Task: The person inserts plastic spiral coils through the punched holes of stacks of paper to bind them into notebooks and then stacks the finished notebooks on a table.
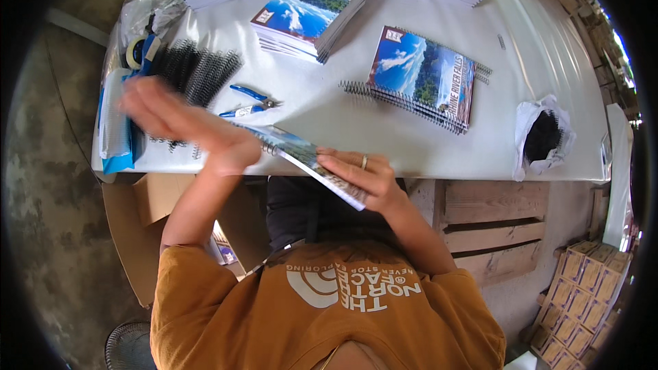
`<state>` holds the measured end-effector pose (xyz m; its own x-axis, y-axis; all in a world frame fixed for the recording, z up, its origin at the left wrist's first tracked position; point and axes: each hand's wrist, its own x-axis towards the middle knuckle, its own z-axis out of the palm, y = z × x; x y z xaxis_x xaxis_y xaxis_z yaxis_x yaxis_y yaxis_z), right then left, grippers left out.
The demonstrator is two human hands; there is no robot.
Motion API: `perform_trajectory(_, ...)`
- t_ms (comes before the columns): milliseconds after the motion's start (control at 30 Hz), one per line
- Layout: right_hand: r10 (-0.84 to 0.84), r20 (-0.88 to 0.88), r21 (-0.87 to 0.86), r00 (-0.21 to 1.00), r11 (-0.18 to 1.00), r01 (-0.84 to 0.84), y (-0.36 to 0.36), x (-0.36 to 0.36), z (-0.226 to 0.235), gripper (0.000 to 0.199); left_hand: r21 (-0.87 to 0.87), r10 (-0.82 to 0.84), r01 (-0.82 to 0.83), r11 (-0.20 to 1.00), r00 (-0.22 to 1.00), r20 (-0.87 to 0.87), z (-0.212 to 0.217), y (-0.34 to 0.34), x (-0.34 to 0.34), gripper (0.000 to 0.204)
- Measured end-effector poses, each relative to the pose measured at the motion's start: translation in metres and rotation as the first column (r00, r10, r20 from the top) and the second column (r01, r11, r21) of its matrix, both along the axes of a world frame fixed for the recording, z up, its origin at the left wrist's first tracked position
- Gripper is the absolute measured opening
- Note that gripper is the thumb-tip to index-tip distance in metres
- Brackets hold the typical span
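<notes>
My right hand [363, 175] grips the near edge of a thin booklet [310, 159] with a landscape photo cover, held tilted at the front edge of the white table [384, 140]. A black spiral coil runs along the booklet's left side. My left hand [185, 123] is flat with its fingers stretched out and blurred by motion. Its heel lies over the coil end of the booklet and it holds nothing.
Blue-handled pliers [248, 103] lie just beyond the booklet, with a pile of black coils [195, 68] to their left. Booklet stacks [312, 14] and a bound stack [425, 75] sit farther back. A white bag of coils [545, 136] sits right, and cardboard boxes [582, 288] stand on the floor.
</notes>
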<state>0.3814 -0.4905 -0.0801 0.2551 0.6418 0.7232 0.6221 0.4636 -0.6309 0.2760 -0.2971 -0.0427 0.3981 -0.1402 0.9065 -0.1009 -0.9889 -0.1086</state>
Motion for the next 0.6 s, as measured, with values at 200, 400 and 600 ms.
perform_trajectory(200,-0.036,-0.045,-0.025,0.998,0.999,0.035,-0.001,0.001,-0.004,0.040,0.122,-0.062,0.075,0.990,0.992,-0.108,-0.013,-0.024,-0.014,0.096)
perform_trajectory(400,-0.052,-0.093,0.018,0.994,0.998,0.054,0.006,0.000,-0.007,0.044,0.226,0.002,0.039,0.973,0.984,-0.180,-0.071,-0.022,-0.008,0.110)
perform_trajectory(600,-0.082,0.117,0.030,0.990,0.996,0.079,0.008,0.000,0.001,0.035,-0.194,0.171,-0.266,0.944,0.900,-0.402,0.069,-0.033,0.028,0.057)
